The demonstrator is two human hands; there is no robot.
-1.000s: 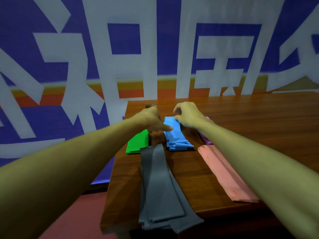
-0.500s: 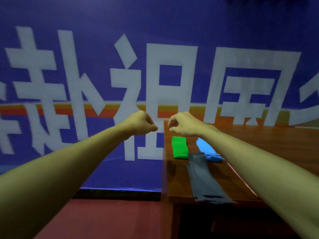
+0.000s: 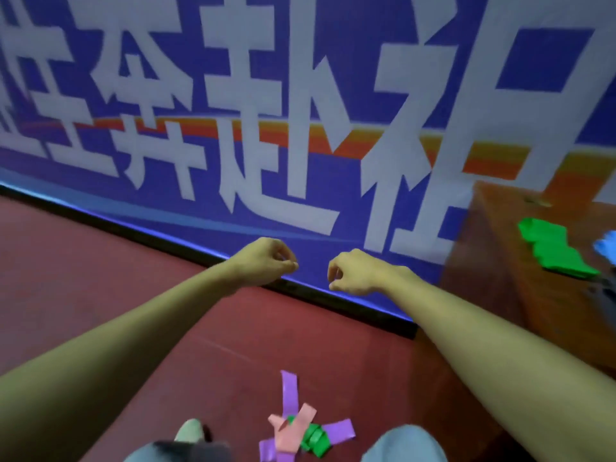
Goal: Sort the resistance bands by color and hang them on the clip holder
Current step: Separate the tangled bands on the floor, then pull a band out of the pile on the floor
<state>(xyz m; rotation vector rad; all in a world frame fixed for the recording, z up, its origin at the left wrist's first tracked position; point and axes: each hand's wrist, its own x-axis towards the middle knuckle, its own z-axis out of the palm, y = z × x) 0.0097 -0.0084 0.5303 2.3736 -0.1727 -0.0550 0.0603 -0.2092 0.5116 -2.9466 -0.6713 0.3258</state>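
View swung left; purple band [image 3: 289,391] on floor [image 3: 100,261] points lengthwise twd wall [image 3: 333,45].

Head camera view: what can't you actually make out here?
Blue band: cut off by the right edge of the head view.
Grey band: blurred, and cut off by the same edge.
Floor pile: the bands overlap, so their number is unclear.
Left hand and right hand: fingers curled, and blur hides whether they pinch anything.
Clip holder: outside the frame.
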